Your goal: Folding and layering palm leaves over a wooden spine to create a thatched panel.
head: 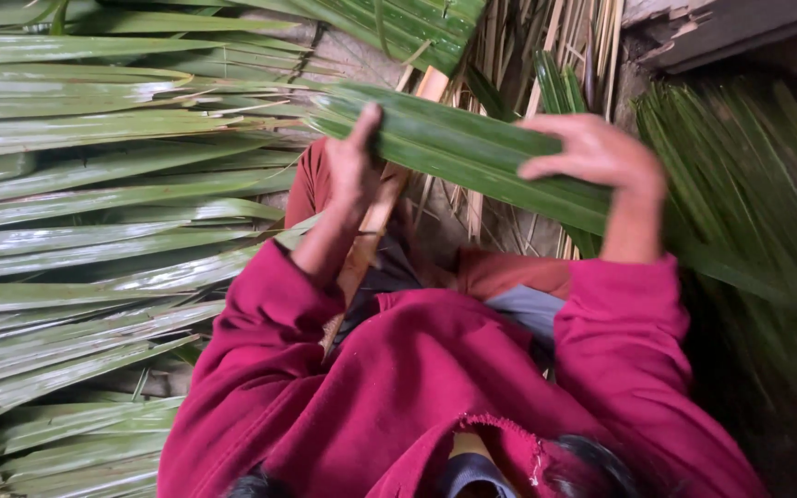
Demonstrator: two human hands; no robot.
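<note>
A long, folded green palm leaf (472,148) runs from the upper middle down to the right. My left hand (352,171) grips its left end, thumb pressed on top. My right hand (592,152) curls its fingers over the leaf further right. Both arms wear dark red sleeves (269,314). A pale wooden rib (375,226) slants beneath my left wrist, down toward my lap.
Rows of flat green palm leaves (94,231) lie woven side by side on the left. Dry pale strips (509,55) hang at the top centre. A bundle of thin green leaves (749,184) fills the right, below a wooden plank (721,32).
</note>
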